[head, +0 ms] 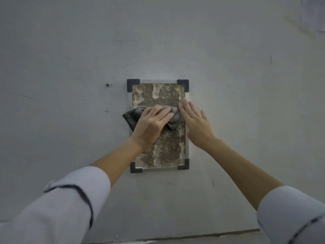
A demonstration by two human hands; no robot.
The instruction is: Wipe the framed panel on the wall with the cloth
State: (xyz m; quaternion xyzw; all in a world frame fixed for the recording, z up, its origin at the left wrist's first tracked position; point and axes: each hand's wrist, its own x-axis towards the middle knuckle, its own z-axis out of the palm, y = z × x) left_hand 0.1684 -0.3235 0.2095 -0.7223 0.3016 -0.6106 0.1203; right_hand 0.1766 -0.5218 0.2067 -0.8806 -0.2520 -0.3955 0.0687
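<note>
While left hand (153, 124) presses grey cloth (133, 115) flat mid-panel, fingers together, right hand (195, 122) braces the frame edge, fingers spread. Framed panel (158, 95) on wall (70, 67) looks blotchy throughout; wiping likely early.

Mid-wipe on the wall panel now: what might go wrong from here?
1. The left hand presses the cloth on the framed panel; hard pushing might shift the panel on the wall.
2. The patchy surface looks flaky, so rubbing may loosen bits.
3. The right hand lies flat at the right edge, beside the cloth; a rightward stroke would hit it.
</note>
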